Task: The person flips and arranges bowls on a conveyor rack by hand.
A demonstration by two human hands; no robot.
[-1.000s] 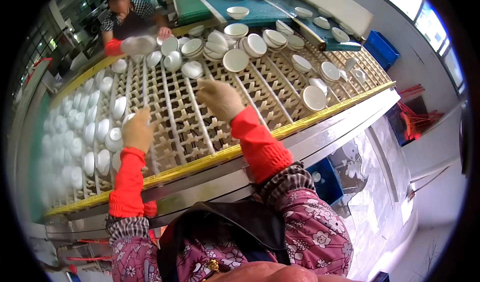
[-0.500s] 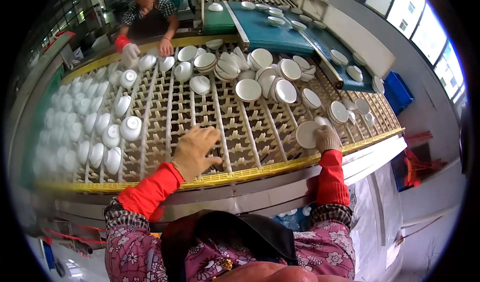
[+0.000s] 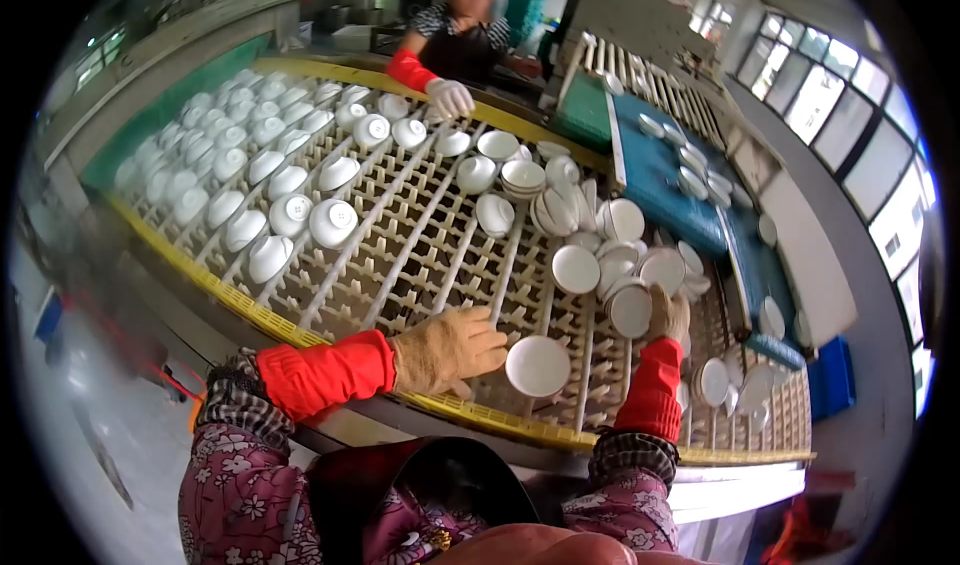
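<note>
My left hand (image 3: 450,350), in a tan glove with a red sleeve, hovers palm down over the front of the slatted rack with its fingers apart. Just right of its fingertips lies a white bowl (image 3: 538,366), its round opening facing up. My right hand (image 3: 669,315), gloved too, reaches into the bowl pile at the right, beside a tilted bowl (image 3: 630,311). Its fingers are partly hidden by the glove's back and the bowls, so its grip is unclear. Further back is another bowl (image 3: 576,269) at the pile's edge.
Upturned bowls (image 3: 333,223) stand in rows at the left of the rack, whose yellow edge (image 3: 240,310) runs along the front. Across it a co-worker's gloved hand (image 3: 450,98) is near more bowls. A blue conveyor (image 3: 655,180) carries bowls at the right. A blue crate (image 3: 832,377) sits beyond.
The view has swung round. My left hand has come next to a bowl now lying near the front edge. My right hand has moved from the front-right bowl to the pile.
</note>
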